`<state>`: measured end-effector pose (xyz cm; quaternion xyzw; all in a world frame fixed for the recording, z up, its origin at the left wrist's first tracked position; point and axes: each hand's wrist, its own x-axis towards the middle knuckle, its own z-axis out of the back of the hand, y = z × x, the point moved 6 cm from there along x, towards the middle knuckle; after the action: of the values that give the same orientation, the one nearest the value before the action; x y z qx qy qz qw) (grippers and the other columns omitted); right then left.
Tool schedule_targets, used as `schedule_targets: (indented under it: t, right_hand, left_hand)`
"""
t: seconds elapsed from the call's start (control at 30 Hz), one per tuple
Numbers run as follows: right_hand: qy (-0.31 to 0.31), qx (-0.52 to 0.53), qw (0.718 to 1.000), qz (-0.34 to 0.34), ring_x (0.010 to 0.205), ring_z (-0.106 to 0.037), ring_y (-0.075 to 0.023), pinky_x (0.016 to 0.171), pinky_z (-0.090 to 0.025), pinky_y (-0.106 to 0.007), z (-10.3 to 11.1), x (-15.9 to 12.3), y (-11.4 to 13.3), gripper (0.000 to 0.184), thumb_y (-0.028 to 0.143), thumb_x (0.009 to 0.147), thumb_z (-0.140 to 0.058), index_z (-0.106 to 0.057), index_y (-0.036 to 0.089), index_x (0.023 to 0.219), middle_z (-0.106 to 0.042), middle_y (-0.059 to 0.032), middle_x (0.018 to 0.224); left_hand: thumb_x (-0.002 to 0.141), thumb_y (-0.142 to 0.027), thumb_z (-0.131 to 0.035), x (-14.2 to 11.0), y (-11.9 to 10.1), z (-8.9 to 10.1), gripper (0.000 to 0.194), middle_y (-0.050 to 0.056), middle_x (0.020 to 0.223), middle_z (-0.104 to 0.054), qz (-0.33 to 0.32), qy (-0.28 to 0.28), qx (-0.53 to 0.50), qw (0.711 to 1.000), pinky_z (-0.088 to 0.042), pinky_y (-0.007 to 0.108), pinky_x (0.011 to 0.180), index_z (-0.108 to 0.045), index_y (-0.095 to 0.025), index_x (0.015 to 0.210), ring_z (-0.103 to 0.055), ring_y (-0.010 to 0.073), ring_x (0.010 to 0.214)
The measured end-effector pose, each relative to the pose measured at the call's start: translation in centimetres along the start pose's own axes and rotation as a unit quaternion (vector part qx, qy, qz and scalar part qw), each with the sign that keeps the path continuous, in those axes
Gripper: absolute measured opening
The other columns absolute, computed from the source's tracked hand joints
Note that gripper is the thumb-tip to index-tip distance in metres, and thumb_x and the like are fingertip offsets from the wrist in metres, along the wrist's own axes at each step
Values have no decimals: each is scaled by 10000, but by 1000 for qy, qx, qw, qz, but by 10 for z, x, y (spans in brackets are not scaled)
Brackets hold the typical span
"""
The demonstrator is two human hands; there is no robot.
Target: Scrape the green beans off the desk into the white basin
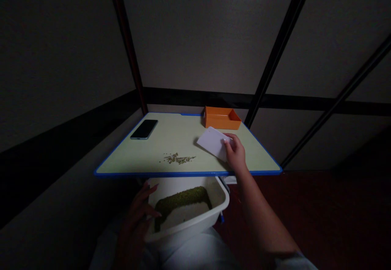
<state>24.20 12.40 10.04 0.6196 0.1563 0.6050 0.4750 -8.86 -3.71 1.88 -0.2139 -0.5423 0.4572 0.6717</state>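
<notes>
Right hand: the right hand [235, 150] is closed around the near right end of a white card [212, 143], thumb on its upper face, fingers bent behind it
Left hand: the left hand [141, 209] is at the left side of a white tub [224, 200], fingers spread apart and lightly bent, one fingertip reaching inside the rim; too dark to tell whether it grips the tub
White card: slanted above the tabletop [171, 135], its far corner pointing toward the orange box; cannot tell whether its lower edge touches the surface
Loose grains: a thin scatter of small grains [179, 159] lies near the tabletop's front edge, left of the card and the right hand, apart from both, and beyond the left hand
Tub: below the front edge, its far part passing under it, a bank of greenish grains [183, 198] along the far and left sides, pale bottom showing nearer the person
Orange box: the open orange box [221, 119] stands at the back right, beyond the card
Phone: a dark-screened phone [144, 129] lies flat at the back left
</notes>
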Motion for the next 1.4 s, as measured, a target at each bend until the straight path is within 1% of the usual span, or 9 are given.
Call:
schedule_targets:
  t: [0.1, 0.27, 0.37, 0.6, 0.73, 0.97, 1.1, 1.27, 1.4]
  right_hand:
    - [-3, 22, 999, -41, 988, -647, -260, 885, -499, -389, 1, 7, -13, 293, 361, 812, -556, -673, 176, 1006, -723, -105, 1073]
    - [45, 54, 996, -59, 998, -649, -260, 919, -473, -399, -8, 8, -23, 312, 364, 790, -584, -703, 165, 1000, -736, -109, 1062]
    - [53, 53, 995, -62, 995, -651, -258, 924, -469, -396, -9, 6, -23, 300, 360, 794, -580, -711, 176, 991, -744, -99, 1048]
    - [48, 58, 995, -68, 966, -653, -257, 902, -476, -395, -7, 4, -22, 276, 364, 775, -579, -716, 190, 939, -752, -86, 1005]
    - [49, 55, 995, -72, 951, -653, -256, 882, -482, -390, -7, 3, -23, 286, 371, 778, -576, -717, 186, 945, -752, -86, 992]
    - [56, 53, 994, -71, 941, -653, -253, 877, -482, -387, -7, 3, -23, 286, 371, 784, -581, -715, 183, 954, -750, -88, 995]
    - [66, 48, 995, -57, 961, -652, -252, 888, -480, -385, -8, 3, -24, 290, 369, 803, -569, -715, 187, 975, -749, -83, 1010]
    - [68, 48, 995, -59, 949, -653, -250, 872, -485, -376, -12, 4, -22, 308, 377, 798, -568, -714, 179, 983, -748, -89, 1021]
    - [87, 47, 993, -62, 960, -655, -250, 886, -482, -375, -17, 5, -22, 319, 378, 792, -580, -720, 176, 995, -746, -90, 1032]
  left_hand:
    - [899, -309, -517, 1, -2, 1, 174, 26, 1445, -546, -12, -1, -1, 1000, -220, 575, 1209, -662, -259, 818, -283, 318, 1482]
    - [900, -295, -512, 3, -8, 0, 179, 28, 1437, -551, -18, -5, -9, 1000, -228, 557, 1210, -668, -259, 820, -288, 311, 1478]
    - [900, -300, -518, 3, -9, 0, 171, 29, 1437, -548, -18, -3, -15, 1000, -218, 551, 1214, -666, -258, 826, -273, 309, 1484]
    - [890, -302, -531, 1, -1, 0, 155, 6, 1450, -542, -13, -5, -12, 1000, -212, 537, 1220, -667, -266, 826, -277, 300, 1484]
    - [883, -318, -538, 3, -4, 0, 162, 16, 1437, -558, -18, -8, -9, 1000, -230, 531, 1215, -674, -261, 815, -288, 306, 1479]
    - [869, -342, -545, 3, -8, 0, 187, 40, 1409, -588, 1, -16, -5, 1000, -250, 553, 1204, -680, -251, 778, -312, 322, 1469]
    - [859, -342, -547, 2, -8, 1, 184, 27, 1376, -614, 3, -46, -20, 999, -251, 566, 1201, -674, -259, 754, -356, 322, 1447]
    - [860, -300, -548, 4, -9, 0, 159, 16, 1412, -583, -7, -18, -18, 1000, -258, 547, 1206, -686, -267, 789, -307, 311, 1473]
    - [858, -297, -545, 3, -7, 0, 160, 15, 1418, -574, -2, -20, -23, 1000, -235, 533, 1217, -688, -269, 793, -286, 304, 1482]
